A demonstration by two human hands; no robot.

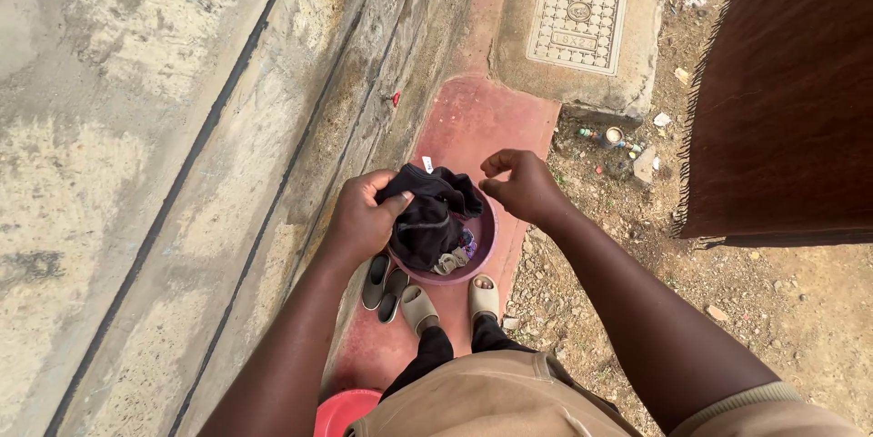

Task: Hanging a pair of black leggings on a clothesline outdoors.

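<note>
One dark garment [426, 210], black and bunched into folds, hangs in the middle of the view, lifted above a round purple basin [485, 241]. A small white tag shows at the garment's top edge. The left hand [362, 217] is at the garment's left side, touching it, with the thumb and fingers closed in a pinch on the upper fold of cloth. The right hand [520, 184] is to the right of the garment, near it but apart from it, holding nothing; its fingers are curled loosely inward with the thumb close to the fingertips.

The basin sits on the ground directly under the garment. Inside it, at the near edge, lie more crumpled clothes [455, 255], pale grey and patterned. Just near the basin are the person's two feet in beige slippers [451, 301], standing on a strip of red painted concrete [473, 123]. A pair of dark green slippers [384, 284] lies empty just left of the feet, beside the basin. At the near bottom edge, part of a red bucket [343, 410] shows beside the person's tan clothing.

To the left runs a long grey concrete wall [136, 155], weathered and stained. At the far end of the red strip is a square concrete manhole cover [579, 11] with a patterned top. To the right is bare dirt with pebbles and small litter [618, 139]. A large brown cloth [787, 91] with a fringed edge hangs at the far right.
</note>
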